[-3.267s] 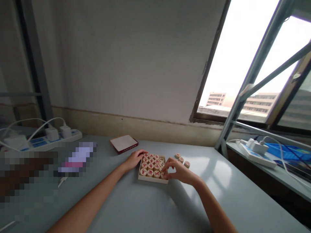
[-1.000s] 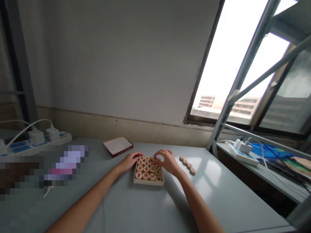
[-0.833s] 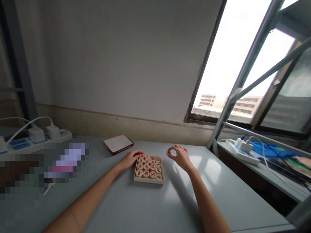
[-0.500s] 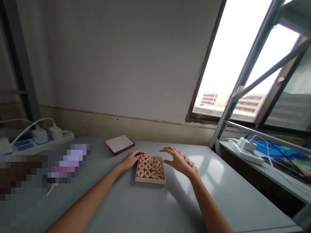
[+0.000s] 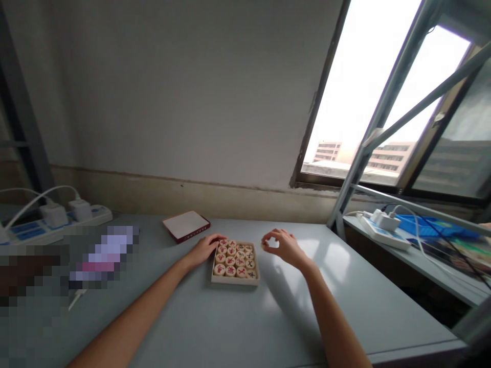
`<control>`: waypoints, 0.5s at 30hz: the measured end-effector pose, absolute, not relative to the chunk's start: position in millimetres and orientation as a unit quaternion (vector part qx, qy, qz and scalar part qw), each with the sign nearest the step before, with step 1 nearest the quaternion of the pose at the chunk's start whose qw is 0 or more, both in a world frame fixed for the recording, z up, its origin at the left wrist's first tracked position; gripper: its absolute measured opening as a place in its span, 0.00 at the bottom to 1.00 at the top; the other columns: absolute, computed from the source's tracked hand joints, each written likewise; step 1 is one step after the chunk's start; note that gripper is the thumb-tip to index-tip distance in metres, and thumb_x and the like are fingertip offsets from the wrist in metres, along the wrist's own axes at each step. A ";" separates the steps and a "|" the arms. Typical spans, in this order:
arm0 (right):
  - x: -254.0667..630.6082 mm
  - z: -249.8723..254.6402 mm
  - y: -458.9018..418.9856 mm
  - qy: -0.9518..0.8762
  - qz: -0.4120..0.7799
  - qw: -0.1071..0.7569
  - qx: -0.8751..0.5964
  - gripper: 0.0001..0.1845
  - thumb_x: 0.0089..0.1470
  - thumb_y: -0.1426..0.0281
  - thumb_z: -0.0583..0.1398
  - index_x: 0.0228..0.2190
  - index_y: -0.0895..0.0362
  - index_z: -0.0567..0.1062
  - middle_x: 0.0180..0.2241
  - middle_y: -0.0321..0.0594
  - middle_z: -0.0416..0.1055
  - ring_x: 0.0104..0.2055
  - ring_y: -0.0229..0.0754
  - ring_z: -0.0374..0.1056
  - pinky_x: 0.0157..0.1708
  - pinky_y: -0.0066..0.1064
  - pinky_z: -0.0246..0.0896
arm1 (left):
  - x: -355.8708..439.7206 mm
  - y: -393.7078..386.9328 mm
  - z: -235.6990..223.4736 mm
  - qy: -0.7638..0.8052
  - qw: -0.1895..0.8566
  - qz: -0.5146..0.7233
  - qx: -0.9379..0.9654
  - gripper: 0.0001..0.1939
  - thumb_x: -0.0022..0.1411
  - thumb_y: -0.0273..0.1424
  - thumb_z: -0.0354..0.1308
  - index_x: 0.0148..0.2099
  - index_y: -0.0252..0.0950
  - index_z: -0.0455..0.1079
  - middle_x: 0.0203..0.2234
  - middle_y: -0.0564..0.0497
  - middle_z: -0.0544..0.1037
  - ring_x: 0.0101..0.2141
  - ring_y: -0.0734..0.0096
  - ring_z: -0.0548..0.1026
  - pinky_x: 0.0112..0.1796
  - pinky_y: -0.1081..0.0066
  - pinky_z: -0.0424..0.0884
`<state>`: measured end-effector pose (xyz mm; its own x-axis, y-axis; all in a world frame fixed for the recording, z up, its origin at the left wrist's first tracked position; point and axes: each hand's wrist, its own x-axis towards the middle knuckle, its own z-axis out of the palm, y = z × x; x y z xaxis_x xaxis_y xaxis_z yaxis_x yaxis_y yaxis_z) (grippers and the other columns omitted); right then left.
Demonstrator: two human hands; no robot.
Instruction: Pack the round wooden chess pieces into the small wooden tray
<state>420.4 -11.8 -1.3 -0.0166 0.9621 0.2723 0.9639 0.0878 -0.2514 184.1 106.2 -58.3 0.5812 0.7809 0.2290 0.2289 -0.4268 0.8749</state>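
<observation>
A shallow open box (image 5: 235, 280) on the table holds rows of round wooden Chinese chess pieces (image 5: 230, 259), with red characters on some and black on others. My left hand (image 5: 206, 249) rests against the box's far left corner, its fingers curled over the rim. To the right of the box, my right hand (image 5: 287, 247) is raised a little above the table. Thumb and forefinger pinch a chess piece (image 5: 264, 245) there. The hand hides part of the table behind it.
A red-sided box lid (image 5: 186, 226) lies behind and left of the box. Power strips with white plugs lie at left (image 5: 92, 217) and right (image 5: 383, 232). A blurred-out patch (image 5: 103, 255) covers the left of the table. A metal post (image 5: 345, 204) stands at the back right.
My right hand has closed from spread fingers to a pinch on a chess piece. The row of pieces seen beside its wrist no longer shows. My left hand stays at the box.
</observation>
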 end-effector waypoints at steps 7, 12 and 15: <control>449.6 -11.0 -14.4 -0.646 -0.025 0.175 -0.743 0.16 0.44 0.78 0.57 0.38 0.54 0.69 0.39 0.41 0.64 0.40 0.41 0.62 0.38 0.32 0.53 | 184.7 106.3 -57.4 0.334 0.416 0.313 0.786 0.15 0.53 0.26 0.45 0.40 0.32 0.68 0.40 0.46 0.74 0.43 0.67 0.69 0.46 0.69 0.62; 388.0 -10.1 -6.9 -0.795 0.113 0.262 -0.536 0.10 0.47 0.73 0.60 0.35 0.54 0.72 0.38 0.39 0.66 0.40 0.39 0.63 0.41 0.29 0.56 | 185.1 107.4 -59.5 0.325 0.414 0.323 0.787 0.15 0.52 0.27 0.45 0.41 0.31 0.68 0.40 0.44 0.73 0.43 0.67 0.69 0.47 0.69 0.61; 365.1 -7.8 -8.3 -0.823 0.195 0.262 -0.465 0.11 0.48 0.71 0.59 0.37 0.53 0.73 0.42 0.39 0.66 0.46 0.41 0.61 0.46 0.29 0.54 | 184.5 106.8 -59.3 0.321 0.422 0.330 0.781 0.15 0.53 0.27 0.46 0.41 0.32 0.67 0.40 0.45 0.73 0.43 0.67 0.69 0.46 0.69 0.62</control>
<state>365.1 -8.3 -7.8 -0.4300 0.8676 0.2497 0.6636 0.4912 -0.5642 184.5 106.8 -59.3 0.5763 0.7799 0.2443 0.2235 -0.4379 0.8708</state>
